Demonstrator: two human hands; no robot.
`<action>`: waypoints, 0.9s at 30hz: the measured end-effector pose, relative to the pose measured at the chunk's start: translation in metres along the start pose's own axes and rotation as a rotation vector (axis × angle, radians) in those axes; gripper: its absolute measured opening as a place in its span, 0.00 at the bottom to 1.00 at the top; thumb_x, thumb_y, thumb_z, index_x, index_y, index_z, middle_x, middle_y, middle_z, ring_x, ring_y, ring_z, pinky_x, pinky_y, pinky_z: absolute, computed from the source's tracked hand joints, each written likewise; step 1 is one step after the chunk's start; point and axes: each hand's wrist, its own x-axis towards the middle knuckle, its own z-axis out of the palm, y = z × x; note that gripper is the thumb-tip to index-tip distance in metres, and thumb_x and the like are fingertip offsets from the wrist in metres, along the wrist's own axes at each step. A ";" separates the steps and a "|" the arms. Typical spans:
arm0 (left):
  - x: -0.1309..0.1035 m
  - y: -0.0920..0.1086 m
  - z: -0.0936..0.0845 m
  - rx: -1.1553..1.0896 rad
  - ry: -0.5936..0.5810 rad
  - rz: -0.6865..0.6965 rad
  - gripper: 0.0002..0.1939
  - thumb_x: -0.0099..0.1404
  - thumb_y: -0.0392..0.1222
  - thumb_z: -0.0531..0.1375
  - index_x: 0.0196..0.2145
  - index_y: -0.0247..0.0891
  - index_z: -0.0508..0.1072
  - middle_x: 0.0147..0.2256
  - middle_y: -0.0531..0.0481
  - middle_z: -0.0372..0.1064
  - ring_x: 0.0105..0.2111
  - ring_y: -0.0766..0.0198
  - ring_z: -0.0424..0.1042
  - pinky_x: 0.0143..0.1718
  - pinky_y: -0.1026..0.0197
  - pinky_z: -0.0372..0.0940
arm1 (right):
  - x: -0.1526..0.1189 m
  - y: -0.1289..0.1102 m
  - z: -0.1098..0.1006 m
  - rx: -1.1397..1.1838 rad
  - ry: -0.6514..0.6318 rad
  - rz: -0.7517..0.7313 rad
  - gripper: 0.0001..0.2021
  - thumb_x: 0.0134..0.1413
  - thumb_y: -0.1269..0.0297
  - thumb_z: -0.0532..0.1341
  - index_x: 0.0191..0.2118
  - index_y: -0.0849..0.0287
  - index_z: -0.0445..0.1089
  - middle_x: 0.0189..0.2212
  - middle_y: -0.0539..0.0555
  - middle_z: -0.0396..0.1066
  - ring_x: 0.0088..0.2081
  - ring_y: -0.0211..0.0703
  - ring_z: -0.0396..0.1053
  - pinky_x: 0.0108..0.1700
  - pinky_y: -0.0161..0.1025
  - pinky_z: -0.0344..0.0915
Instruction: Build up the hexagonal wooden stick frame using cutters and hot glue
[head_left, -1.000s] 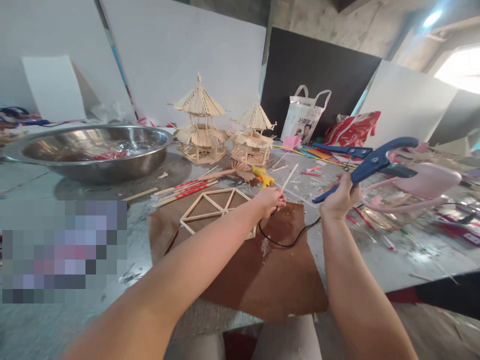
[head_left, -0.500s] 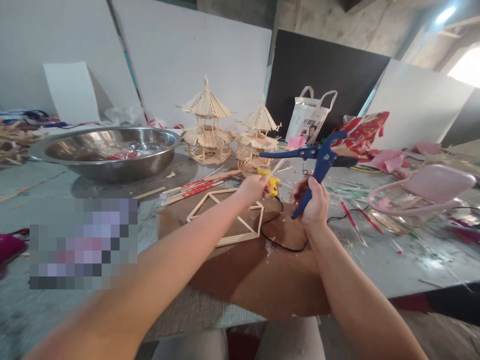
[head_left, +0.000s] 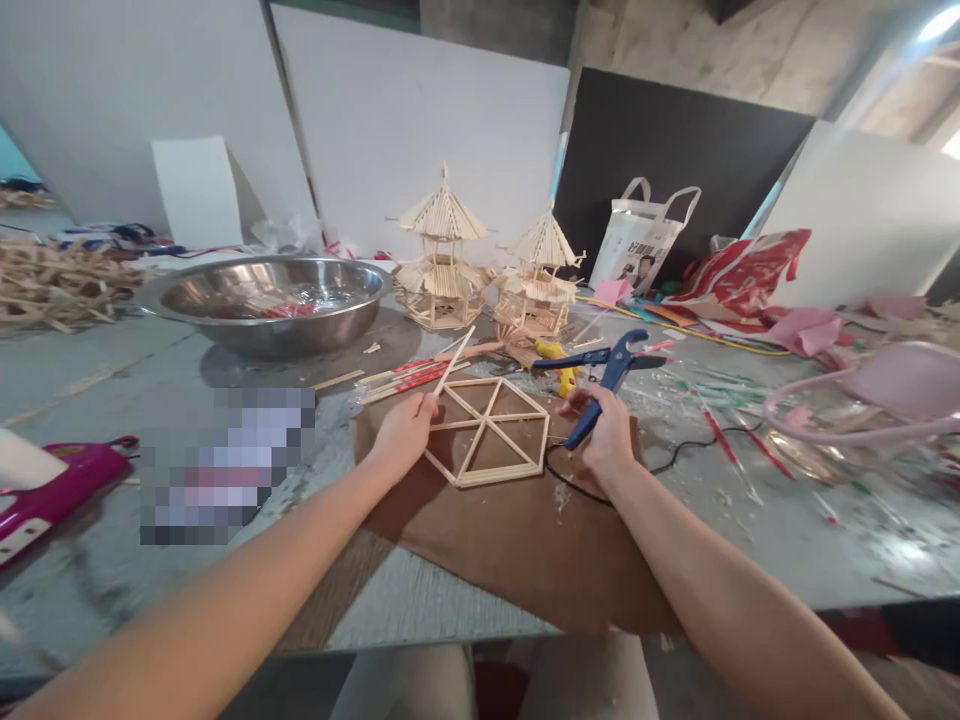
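Between the fingers of my left hand (head_left: 405, 435) is a slim wooden stick (head_left: 456, 360), its free end tilted up and away. This hand is at the left edge of a hexagonal frame of wooden sticks (head_left: 501, 480) with spokes meeting in the middle. The frame lies flat on a brown board (head_left: 525, 560). My right hand (head_left: 609, 430) is wrapped round a handle of a blue pipe cutter (head_left: 619, 365), held over the board's right side with its jaws spread. A yellow glue gun (head_left: 568, 382) lies just behind the cutter.
Two stick pagodas (head_left: 442, 275) stand at the back. At the left are a steel basin (head_left: 300, 335), a pixelated patch and a magenta glue gun (head_left: 67, 490). Red-wrapped sticks (head_left: 412, 377) lie behind the frame. A white bag (head_left: 634, 245), plastic scraps and a pink-rimmed object (head_left: 892, 385) occupy the right.
My left hand has moved left and nearer, from beside the yellow glue gun to the frame's left edge. My right hand has lowered the pipe cutter slightly. The view has shifted left.
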 end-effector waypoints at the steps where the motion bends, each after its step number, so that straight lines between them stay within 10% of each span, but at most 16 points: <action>1: -0.002 -0.003 0.002 0.001 -0.010 -0.011 0.20 0.60 0.49 0.41 0.29 0.36 0.68 0.30 0.47 0.69 0.32 0.60 0.66 0.35 0.60 0.58 | 0.003 0.004 -0.002 -0.014 0.040 0.007 0.05 0.37 0.65 0.56 0.21 0.60 0.60 0.14 0.46 0.65 0.16 0.34 0.63 0.21 0.34 0.64; 27: -0.058 0.020 -0.010 0.142 -0.152 -0.036 0.14 0.61 0.41 0.41 0.22 0.38 0.59 0.26 0.47 0.67 0.30 0.61 0.66 0.32 0.61 0.57 | 0.052 0.005 -0.038 -0.212 0.101 -0.045 0.04 0.37 0.68 0.52 0.17 0.59 0.56 0.08 0.46 0.61 0.11 0.35 0.60 0.14 0.31 0.58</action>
